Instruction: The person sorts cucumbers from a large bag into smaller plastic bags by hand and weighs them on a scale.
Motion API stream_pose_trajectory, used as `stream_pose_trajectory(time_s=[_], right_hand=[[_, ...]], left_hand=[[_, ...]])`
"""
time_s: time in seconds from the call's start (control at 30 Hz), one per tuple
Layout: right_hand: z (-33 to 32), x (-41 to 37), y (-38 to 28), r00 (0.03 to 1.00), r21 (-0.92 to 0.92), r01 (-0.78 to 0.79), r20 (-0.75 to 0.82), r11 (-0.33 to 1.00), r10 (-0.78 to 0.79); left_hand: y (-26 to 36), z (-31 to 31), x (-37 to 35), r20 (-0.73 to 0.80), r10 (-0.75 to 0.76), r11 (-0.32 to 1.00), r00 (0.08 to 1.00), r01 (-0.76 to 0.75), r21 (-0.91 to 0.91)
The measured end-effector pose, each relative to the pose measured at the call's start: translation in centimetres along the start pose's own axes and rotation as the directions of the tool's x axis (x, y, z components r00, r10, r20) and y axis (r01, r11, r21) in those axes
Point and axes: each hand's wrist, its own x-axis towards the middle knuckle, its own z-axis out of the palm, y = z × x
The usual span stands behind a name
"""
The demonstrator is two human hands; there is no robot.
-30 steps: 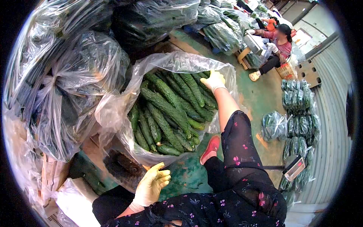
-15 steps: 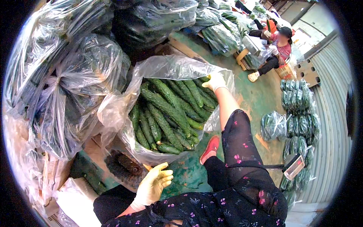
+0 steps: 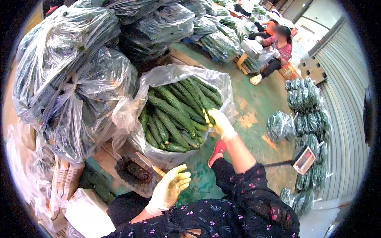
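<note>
Dark green bumpy cucumbers (image 3: 170, 109) fill a large clear plastic bag (image 3: 224, 85) whose mouth is folded wide. At the bag's right side, my gloved right hand (image 3: 221, 125) has its fingers closed around the near end of a cucumber (image 3: 200, 99) lying on top of the pile. My left hand (image 3: 168, 188), also in a pale glove, is held in front of me below the bag, palm sideways, fingers apart and with nothing in it. Close by its fingertips is a knife (image 3: 158, 170) with a yellowish handle, lying beside a dark, dirty round patch.
Big tied plastic bags (image 3: 87, 91) are piled at the left, above a plastic crate (image 3: 65, 178). Bundled bags of cucumbers (image 3: 307, 123) line the right wall, near a scale display (image 3: 304, 160) on a pole. Another person (image 3: 279, 47) sits at the back right.
My right hand has come from the bag's far right rim down towards me and closed on a cucumber's end. My left hand stays open, slightly further right in view.
</note>
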Motion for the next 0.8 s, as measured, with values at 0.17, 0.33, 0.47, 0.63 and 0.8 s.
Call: stream_pose_trajectory(time_s=[0.17, 0.33, 0.47, 0.63, 0.8], right_hand=[[1.6, -13.6, -0.9, 0.99, 0.321, -0.076, 0.14, 0.944, 0.032], [2.9, -24.1, 0.0, 0.979, 0.48, -0.127, 0.2, 0.868, 0.033], [3.4, -30.5, 0.9, 0.963, 0.477, -0.155, 0.269, 0.865, 0.024], [3.5, -36.3, -0.3, 0.963, 0.387, -0.131, 0.267, 0.913, 0.024], [1.6, -40.0, -0.6, 0.941, 0.236, -0.108, 0.336, 0.966, 0.024]], left_hand=[[-1.2, 1.6, -0.6, 0.082, 0.004, 0.998, 0.997, -0.009, 0.059], [-2.8, 2.8, 0.4, 0.147, 0.077, 0.976, 0.986, -0.105, 0.191], [-3.1, 4.4, 1.9, 0.185, 0.213, 0.907, 0.959, -0.265, 0.327], [-1.0, 6.4, 1.5, 0.248, 0.371, 0.632, 0.895, -0.439, 0.638], [0.2, 10.0, -3.4, 0.24, 0.298, 0.62, 0.924, -0.379, 0.687]])
